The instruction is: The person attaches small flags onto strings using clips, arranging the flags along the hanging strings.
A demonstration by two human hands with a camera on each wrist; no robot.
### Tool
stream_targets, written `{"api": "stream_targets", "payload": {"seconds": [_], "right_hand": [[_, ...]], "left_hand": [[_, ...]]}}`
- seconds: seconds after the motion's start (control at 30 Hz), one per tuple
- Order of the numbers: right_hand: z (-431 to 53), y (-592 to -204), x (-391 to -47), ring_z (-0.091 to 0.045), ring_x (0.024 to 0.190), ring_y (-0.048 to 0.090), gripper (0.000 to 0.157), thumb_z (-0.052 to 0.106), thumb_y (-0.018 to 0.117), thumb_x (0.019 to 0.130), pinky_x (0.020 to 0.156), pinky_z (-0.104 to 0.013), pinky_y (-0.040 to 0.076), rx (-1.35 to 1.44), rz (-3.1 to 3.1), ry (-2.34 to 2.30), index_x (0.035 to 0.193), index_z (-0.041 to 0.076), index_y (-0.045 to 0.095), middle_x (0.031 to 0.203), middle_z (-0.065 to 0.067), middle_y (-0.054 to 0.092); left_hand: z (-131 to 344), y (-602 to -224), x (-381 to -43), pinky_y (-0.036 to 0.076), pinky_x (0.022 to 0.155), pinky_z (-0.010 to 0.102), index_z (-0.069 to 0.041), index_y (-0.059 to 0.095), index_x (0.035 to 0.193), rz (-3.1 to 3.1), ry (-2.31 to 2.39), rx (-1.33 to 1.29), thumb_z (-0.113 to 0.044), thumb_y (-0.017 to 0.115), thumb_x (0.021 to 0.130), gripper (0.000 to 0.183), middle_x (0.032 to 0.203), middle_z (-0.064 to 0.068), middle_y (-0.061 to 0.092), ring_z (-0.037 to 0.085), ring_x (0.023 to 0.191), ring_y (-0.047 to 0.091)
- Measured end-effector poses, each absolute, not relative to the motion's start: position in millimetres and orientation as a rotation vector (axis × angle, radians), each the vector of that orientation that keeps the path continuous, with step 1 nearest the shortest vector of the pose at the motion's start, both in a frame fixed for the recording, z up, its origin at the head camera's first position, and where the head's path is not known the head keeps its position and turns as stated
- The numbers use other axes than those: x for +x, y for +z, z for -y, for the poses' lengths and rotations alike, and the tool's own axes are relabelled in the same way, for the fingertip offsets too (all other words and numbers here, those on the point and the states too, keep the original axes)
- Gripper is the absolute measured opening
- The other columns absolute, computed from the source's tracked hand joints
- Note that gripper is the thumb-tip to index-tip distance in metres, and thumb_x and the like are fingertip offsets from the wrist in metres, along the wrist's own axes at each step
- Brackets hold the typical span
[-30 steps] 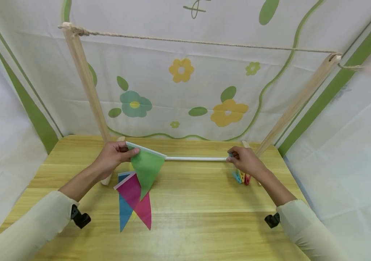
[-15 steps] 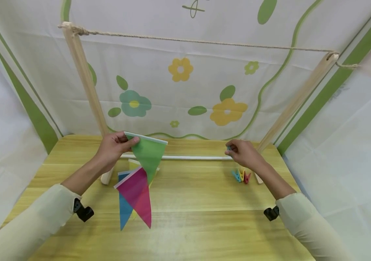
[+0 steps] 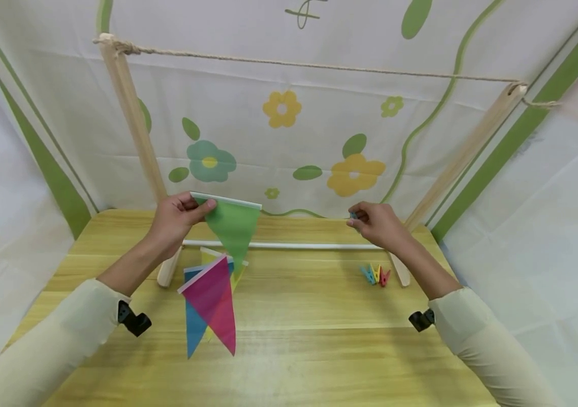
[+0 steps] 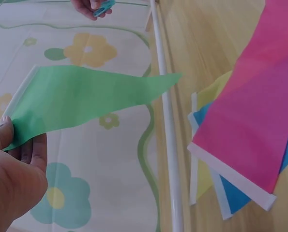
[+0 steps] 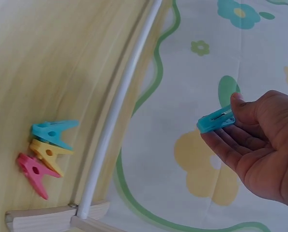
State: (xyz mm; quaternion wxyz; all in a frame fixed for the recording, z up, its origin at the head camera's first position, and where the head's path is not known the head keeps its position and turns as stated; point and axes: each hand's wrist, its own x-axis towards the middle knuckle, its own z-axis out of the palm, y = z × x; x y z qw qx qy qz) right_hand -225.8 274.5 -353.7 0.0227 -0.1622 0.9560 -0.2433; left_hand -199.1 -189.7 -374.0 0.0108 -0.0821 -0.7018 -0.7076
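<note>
My left hand (image 3: 170,223) pinches a green pennant flag (image 3: 235,226) by one end of its white top edge, and its point hangs down above the table. In the right wrist view, my right hand (image 5: 267,145) holds a light blue clothespin (image 5: 215,120) between thumb and fingers. Below the left hand lie a pink pennant (image 3: 212,299), a blue pennant (image 3: 194,328) and a yellow pennant (image 4: 202,169), overlapping on the table. A blue clothespin (image 5: 54,131), a yellow clothespin (image 5: 49,153) and a red clothespin (image 5: 35,171) lie together under the right hand.
A twine line (image 3: 319,66) runs between the tops of a left wooden post (image 3: 133,118) and a right wooden post (image 3: 466,152). A white rod (image 3: 314,246) joins their bases low across the wooden table (image 3: 319,350). Behind hangs a flowered cloth (image 3: 248,135).
My left hand has risen with the green pennant, lifting it off the others and past the white rod. The right hand has also risen with its clothespin, away from the three on the table.
</note>
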Motion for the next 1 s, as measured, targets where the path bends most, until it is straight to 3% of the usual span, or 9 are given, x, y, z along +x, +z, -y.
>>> {"api": "stream_targets", "payload": {"seconds": [0.43, 0.67, 1.0], "right_hand": [[-265, -326, -229, -0.041, 0.124, 0.077, 0.038, 0.025, 0.071, 0.115, 0.106, -0.059, 0.064, -0.439, -2.95, -0.854, 0.145, 0.001, 0.071, 0.132, -0.022, 0.079], [-258, -310, -226, -0.04, 0.125, 0.076, 0.037, 0.025, 0.071, 0.114, 0.108, -0.058, 0.063, -0.445, -2.941, -0.913, 0.143, 0.002, 0.072, 0.133, -0.022, 0.078], [-247, -285, -227, -0.035, 0.118, 0.078, 0.035, 0.028, 0.07, 0.115, 0.101, -0.054, 0.064, -0.506, -2.948, -0.966, 0.142, 0.006, 0.074, 0.129, -0.018, 0.08]], "left_hand": [[186, -356, -204, 0.066, 0.088, 0.018, -0.016, 0.082, 0.118, 2.035, -2.268, -0.285, -0.016, 0.075, 0.11, 0.01, 0.105, -0.01, 0.085, 0.004, 0.098, 0.08], [182, -347, -208, 0.066, 0.091, 0.018, -0.011, 0.081, 0.116, 1.998, -2.306, -0.242, -0.018, 0.078, 0.109, 0.011, 0.102, -0.008, 0.085, 0.005, 0.097, 0.08], [176, -332, -215, 0.067, 0.09, 0.019, -0.013, 0.084, 0.112, 1.834, -2.37, -0.282, -0.015, 0.079, 0.107, 0.007, 0.1, -0.004, 0.086, 0.007, 0.096, 0.081]]}}
